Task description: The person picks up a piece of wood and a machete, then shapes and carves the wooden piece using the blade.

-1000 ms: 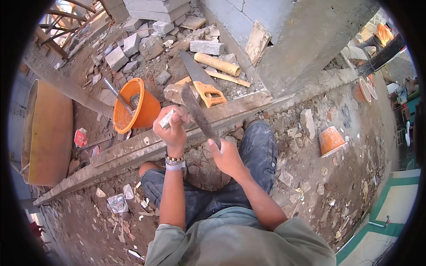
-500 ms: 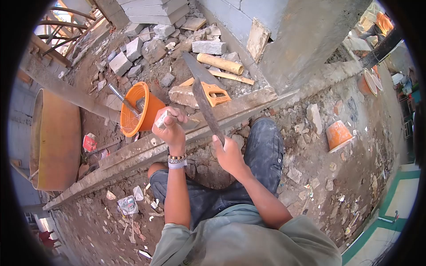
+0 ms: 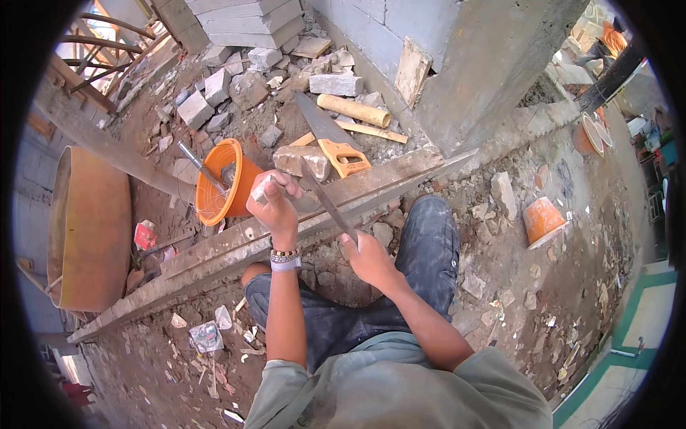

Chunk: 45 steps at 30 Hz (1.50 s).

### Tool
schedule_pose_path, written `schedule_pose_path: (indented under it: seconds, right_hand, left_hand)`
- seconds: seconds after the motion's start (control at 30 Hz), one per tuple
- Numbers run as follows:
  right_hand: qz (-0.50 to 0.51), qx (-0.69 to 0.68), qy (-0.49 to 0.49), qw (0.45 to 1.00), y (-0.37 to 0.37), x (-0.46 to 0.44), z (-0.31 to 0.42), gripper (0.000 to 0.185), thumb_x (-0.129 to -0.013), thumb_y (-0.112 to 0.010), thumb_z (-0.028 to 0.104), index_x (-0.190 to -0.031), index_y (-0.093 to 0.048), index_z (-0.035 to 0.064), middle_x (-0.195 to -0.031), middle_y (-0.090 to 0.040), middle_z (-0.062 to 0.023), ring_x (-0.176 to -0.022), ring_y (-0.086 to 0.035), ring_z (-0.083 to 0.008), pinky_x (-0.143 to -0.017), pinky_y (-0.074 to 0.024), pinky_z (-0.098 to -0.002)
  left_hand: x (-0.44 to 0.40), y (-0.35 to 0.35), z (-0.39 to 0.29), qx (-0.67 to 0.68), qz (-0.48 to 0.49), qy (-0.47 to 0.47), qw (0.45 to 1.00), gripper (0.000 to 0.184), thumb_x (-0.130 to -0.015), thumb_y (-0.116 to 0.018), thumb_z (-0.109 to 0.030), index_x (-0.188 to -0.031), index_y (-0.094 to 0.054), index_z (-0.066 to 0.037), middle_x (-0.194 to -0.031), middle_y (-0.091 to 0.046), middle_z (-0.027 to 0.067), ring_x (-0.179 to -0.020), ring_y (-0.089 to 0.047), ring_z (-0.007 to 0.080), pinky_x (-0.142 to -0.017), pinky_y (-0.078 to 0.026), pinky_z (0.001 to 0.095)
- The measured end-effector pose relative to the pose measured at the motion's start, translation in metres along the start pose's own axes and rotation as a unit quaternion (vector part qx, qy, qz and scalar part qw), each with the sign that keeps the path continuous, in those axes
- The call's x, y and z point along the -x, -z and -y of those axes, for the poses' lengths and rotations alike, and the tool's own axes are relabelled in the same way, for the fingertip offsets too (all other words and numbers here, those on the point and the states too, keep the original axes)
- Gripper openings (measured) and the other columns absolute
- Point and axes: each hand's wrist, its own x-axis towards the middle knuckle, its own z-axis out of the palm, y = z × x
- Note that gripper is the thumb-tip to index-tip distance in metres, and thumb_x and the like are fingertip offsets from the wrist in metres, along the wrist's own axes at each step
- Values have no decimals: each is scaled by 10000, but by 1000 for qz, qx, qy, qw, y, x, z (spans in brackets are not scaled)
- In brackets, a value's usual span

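My left hand (image 3: 275, 204) is closed around a small whitish piece (image 3: 264, 189), whose end shows between thumb and fingers. In my right hand (image 3: 368, 256) is the lower end of a long dark blade (image 3: 327, 202), which slants up and to the left, its tip near my left fingers. Beyond the blade, a handsaw with an orange handle (image 3: 345, 157) lies by a rough stone (image 3: 302, 161). To the left of my left hand stands an orange bucket (image 3: 241, 182) with a metal-handled tool (image 3: 203, 169) leaning in it.
A concrete ledge (image 3: 207, 252) runs diagonally past my knees. Behind it are rubble blocks (image 3: 195, 110), a bamboo piece (image 3: 354, 111) and a concrete column (image 3: 486, 79). An orange pail (image 3: 544, 222) lies at the right, a curved tan sheet (image 3: 91, 229) at the left. A person in orange (image 3: 613, 39) is far off.
The blade in my right hand has tilted lower and its tip has come down from beside the saw handle. My left hand keeps its grip on the piece. The camera view has shifted slightly.
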Motion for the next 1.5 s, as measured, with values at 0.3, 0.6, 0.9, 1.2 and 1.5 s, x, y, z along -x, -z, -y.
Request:
schedule_pose_path:
  seconds: [0.3, 0.6, 0.9, 1.2, 1.5]
  right_hand:
    - [-141, -273, 139, 941, 37, 18, 69, 367, -1096, -524, 348, -1082, -645, 1, -773, -591, -72, -745, -537, -137, -710, -468, -347]
    - [10, -14, -38, 999, -13, -3, -11, 513, -1075, -487, 410, -963, -653, -62, -895, -669, -307, -873, -644, -501, -765, -496, -547]
    - [-81, -243, 157, 954, 50, 8, 96, 454, -1106, -470, 379, -1148, -612, -50, -707, -573, -189, -645, -537, -234, -645, -462, -418]
    - [-33, -41, 28, 998, -20, -9, -6, 484, -1112, -418, 368, -1106, -615, -74, -845, -672, -302, -804, -649, -487, -746, -511, -520]
    - [-112, -180, 95, 973, 42, -8, 69, 541, -1107, -422, 432, -1055, -620, -69, -775, -623, -250, -717, -591, -399, -703, -478, -485]
  left_hand:
    - [9, 7, 2, 18, -64, -2, 998, 629, -960, -594, -646, -873, -511, -29, -683, -512, 63, -574, -525, 180, -523, -478, 326]
    - [3, 11, 6, 35, -63, -2, 997, 621, -955, -632, -622, -868, -535, -14, -665, -528, 72, -563, -546, 183, -506, -494, 323]
    - [4, 11, -6, 14, -110, 19, 994, 665, -931, -567, -714, -839, -480, -61, -633, -465, 36, -532, -497, 167, -514, -479, 331]
    - [3, -4, 0, 19, -69, 7, 997, 581, -983, -632, -558, -855, -534, -1, -660, -524, 78, -560, -543, 177, -504, -484, 328]
    - [7, -20, 0, 11, -12, -11, 1000, 487, -1017, -665, -425, -881, -584, 35, -684, -570, 84, -583, -567, 170, -520, -482, 311]
